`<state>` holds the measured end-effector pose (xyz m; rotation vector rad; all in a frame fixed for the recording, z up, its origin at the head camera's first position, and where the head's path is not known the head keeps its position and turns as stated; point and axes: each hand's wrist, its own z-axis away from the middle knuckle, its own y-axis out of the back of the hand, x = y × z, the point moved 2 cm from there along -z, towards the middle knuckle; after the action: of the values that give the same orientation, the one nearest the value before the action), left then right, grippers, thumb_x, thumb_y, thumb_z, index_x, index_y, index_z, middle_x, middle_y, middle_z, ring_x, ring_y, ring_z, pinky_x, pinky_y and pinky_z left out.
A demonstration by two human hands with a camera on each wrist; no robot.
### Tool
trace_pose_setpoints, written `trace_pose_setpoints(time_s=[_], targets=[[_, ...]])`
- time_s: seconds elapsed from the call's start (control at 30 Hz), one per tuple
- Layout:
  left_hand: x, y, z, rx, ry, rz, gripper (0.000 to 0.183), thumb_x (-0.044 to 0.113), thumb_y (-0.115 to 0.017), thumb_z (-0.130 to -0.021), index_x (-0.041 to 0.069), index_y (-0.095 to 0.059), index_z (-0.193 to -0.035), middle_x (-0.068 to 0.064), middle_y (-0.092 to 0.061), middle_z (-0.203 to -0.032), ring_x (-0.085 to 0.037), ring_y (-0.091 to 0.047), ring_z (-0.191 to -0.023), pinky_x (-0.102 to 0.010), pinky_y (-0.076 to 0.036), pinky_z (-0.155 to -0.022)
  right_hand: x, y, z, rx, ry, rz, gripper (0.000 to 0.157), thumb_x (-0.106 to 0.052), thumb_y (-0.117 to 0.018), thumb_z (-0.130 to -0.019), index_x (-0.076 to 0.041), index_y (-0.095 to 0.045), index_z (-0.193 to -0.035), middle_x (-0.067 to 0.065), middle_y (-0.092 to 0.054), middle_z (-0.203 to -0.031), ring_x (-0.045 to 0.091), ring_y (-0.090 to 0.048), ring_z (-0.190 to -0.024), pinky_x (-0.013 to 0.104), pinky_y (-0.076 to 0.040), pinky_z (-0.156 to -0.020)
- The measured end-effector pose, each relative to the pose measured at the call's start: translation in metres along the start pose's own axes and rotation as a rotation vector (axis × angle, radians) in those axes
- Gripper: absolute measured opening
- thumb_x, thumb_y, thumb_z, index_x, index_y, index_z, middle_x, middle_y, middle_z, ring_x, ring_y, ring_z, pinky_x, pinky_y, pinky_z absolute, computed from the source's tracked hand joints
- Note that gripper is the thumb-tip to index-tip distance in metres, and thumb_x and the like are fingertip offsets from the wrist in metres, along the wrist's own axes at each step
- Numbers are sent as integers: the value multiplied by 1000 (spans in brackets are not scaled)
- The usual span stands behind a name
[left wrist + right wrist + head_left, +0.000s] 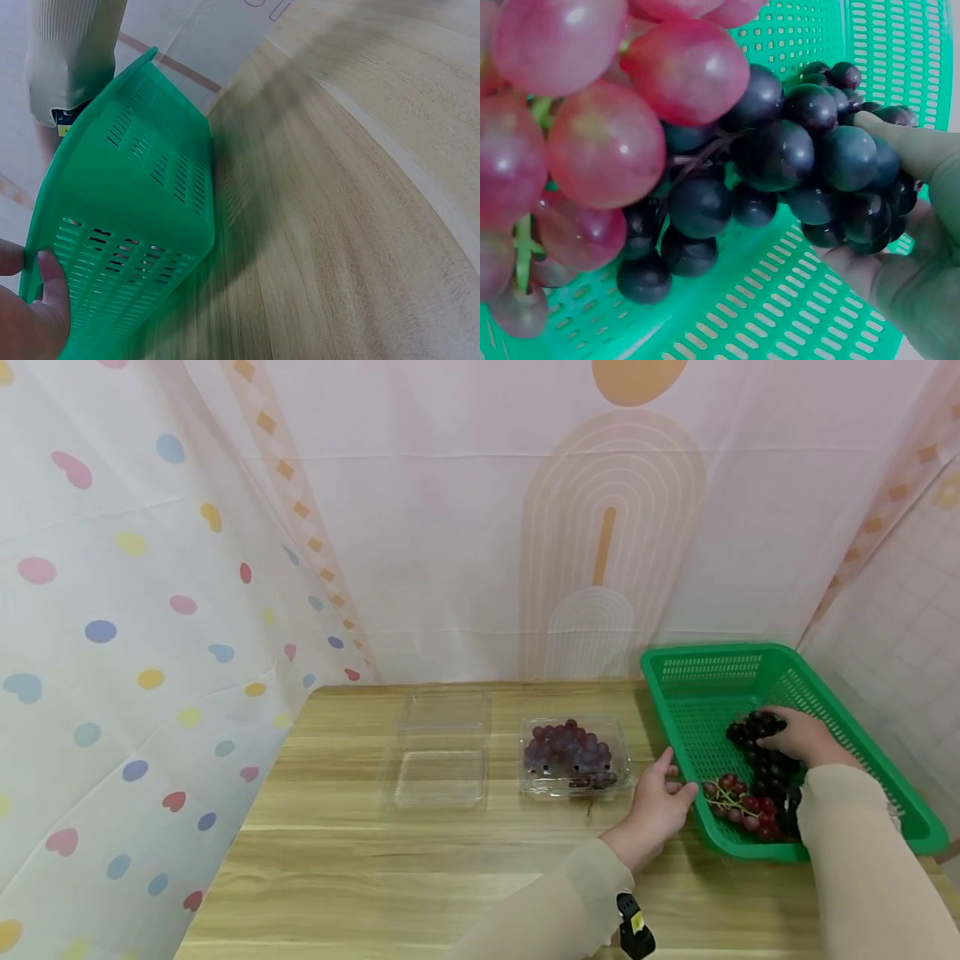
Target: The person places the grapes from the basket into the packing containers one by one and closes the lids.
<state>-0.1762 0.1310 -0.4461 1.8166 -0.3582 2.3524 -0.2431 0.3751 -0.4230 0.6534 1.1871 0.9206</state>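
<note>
Inside the green basket (678, 752), my right hand (804, 739) grips a bunch of black grapes (772, 770). The right wrist view shows its thumb on one side of the dark grapes (847, 161) and the fingers curled beneath. Beside that bunch, red grapes (742, 806) on a green stem lie at the basket's near left corner; they loom large in the right wrist view. My left hand (654, 810) holds the basket's left rim. In the left wrist view its thumb and a finger pinch the green rim (34, 262) from both sides.
Left of the basket stands a clear plastic box (532, 789) with purple-red grapes (566, 747) inside. Further left is an open clear clamshell box (442, 777) with its lid tipped back. Printed curtains (450, 527) hang behind the wooden table (360, 860).
</note>
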Motion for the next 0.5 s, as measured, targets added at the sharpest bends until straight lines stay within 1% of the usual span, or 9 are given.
trace_pose_setpoints(time_s=[0.1,0.17,0.23,0.3,0.33,0.4,0.5], targets=[[-1,0,0,0,5,0,59,4,-60,-91,20,-39,-144,6,-51,-110,-9,-54,-81,-32,-52,-72,-6,0,-2,61,46,30,61,-13,-58,-91,10,-31,-139,46,-23,-136,63,-28,-117,67,-38,-88],[-1,0,0,2,7,-2,59,4,-60,-91,21,-39,-144,6,-51,-111,-9,-54,-82,-32,-52,-72,-9,1,-4,103,74,55,58,-12,-58,-90,9,-34,-139,45,-27,-135,61,-34,-114,63,-41,-84],[-1,0,0,4,8,-6,59,5,-60,-91,21,-40,-144,6,-51,-112,-9,-54,-83,-32,-53,-73,-13,1,-5,137,91,69,57,-11,-58,-90,7,-36,-140,44,-31,-134,55,-47,-96,55,-45,-74],[-1,0,0,6,8,-5,59,5,-61,-91,21,-40,-144,6,-51,-112,-8,-54,-83,-32,-53,-73,-16,2,-7,171,109,93,56,-10,-58,-90,5,-37,-140,44,-34,-132,46,-53,-82,46,-44,-66],[-1,0,-1,8,9,-6,59,5,-61,-91,21,-40,-144,7,-52,-112,-8,-54,-83,-31,-52,-73,-18,3,-7,185,114,102,56,-10,-58,-90,4,-37,-140,44,-37,-130,40,-53,-73,42,-42,-62],[-1,0,-1,12,5,-16,59,5,-61,-91,21,-40,-144,7,-52,-111,-8,-54,-82,-30,-52,-71,-22,5,-8,208,128,115,56,-9,-58,-90,2,-38,-141,43,-40,-128,30,-50,-62,38,-40,-59],[-1,1,-2,18,-3,-21,59,5,-61,-91,20,-40,-144,7,-52,-110,-7,-53,-81,-28,-51,-68,-27,6,-8,241,153,139,55,-8,-60,-90,0,-40,-140,41,-46,-123,25,-50,-62,38,-40,-59]])
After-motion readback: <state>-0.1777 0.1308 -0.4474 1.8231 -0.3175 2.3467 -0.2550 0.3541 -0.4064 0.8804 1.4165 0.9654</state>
